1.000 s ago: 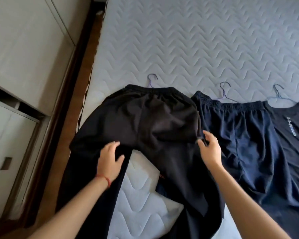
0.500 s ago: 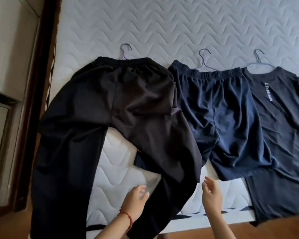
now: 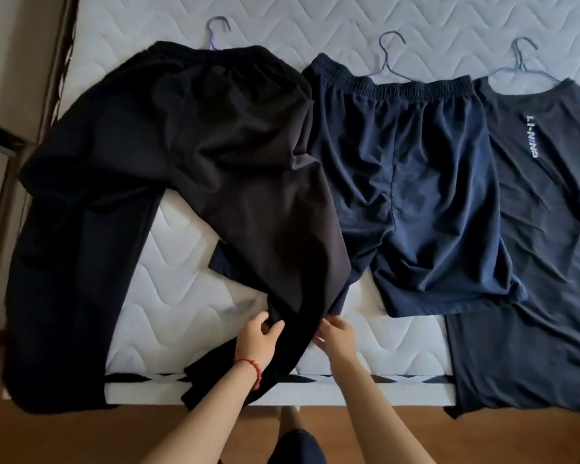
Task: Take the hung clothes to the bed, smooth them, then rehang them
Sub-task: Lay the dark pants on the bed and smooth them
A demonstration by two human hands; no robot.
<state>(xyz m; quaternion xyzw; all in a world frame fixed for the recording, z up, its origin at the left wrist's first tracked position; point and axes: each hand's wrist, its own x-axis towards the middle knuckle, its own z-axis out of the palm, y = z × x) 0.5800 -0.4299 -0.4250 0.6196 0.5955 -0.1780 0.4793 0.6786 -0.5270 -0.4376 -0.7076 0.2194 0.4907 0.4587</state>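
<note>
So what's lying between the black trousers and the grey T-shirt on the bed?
The navy shorts on their hanger, in the head view, between the black trousers and grey T-shirt.

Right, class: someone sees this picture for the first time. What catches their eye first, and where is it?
Three dark garments lie in a row on the white quilted bed, each on a hanger: black trousers at left, navy shorts in the middle, a dark shirt at right. At the near edge, the left hand and right hand hold the trousers' right leg.
</note>
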